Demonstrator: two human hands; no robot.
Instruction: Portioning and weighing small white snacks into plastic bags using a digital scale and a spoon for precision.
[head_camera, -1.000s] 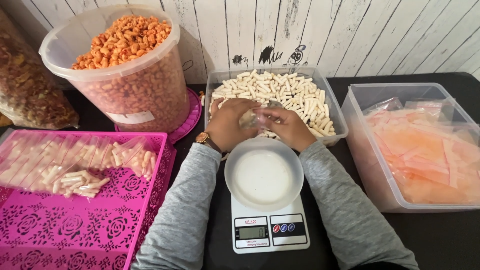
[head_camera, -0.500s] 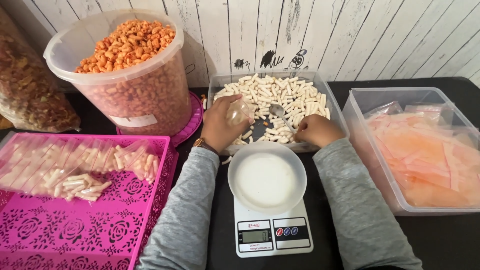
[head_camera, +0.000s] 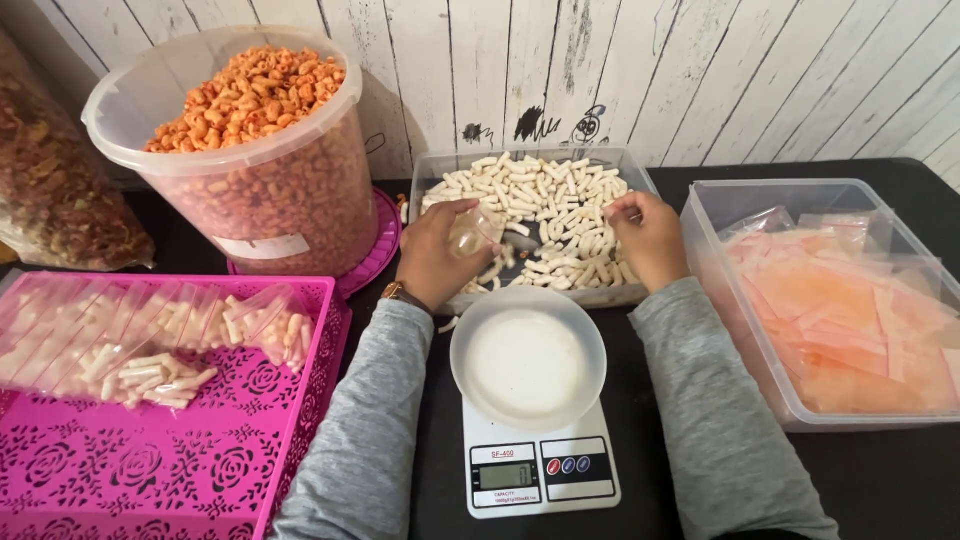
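Observation:
My left hand (head_camera: 432, 258) holds a small clear plastic bag (head_camera: 474, 231) over the near left part of a clear tub (head_camera: 560, 296) filled with pale stick snacks (head_camera: 545, 190). My right hand (head_camera: 647, 236) rests in the tub's right side with its fingers curled among the sticks. The metal spoon it gripped a moment ago is hidden under the hand and the snacks. A watch sits on my left wrist. Just in front of the tub, an empty white bowl (head_camera: 527, 357) stands on a white digital kitchen scale (head_camera: 540, 472).
A pink lattice tray (head_camera: 180, 450) at the left holds several filled clear bags (head_camera: 150, 335). A big bucket of orange snacks (head_camera: 250, 140) stands on a pink lid behind it. A sack of brown snacks (head_camera: 50, 180) is at far left. A clear tub of empty bags (head_camera: 830, 300) stands at the right.
My hands, together over the tub a second ago, have parted. The left keeps the bag at the tub's left, and the right has moved with the spoon to the tub's far right.

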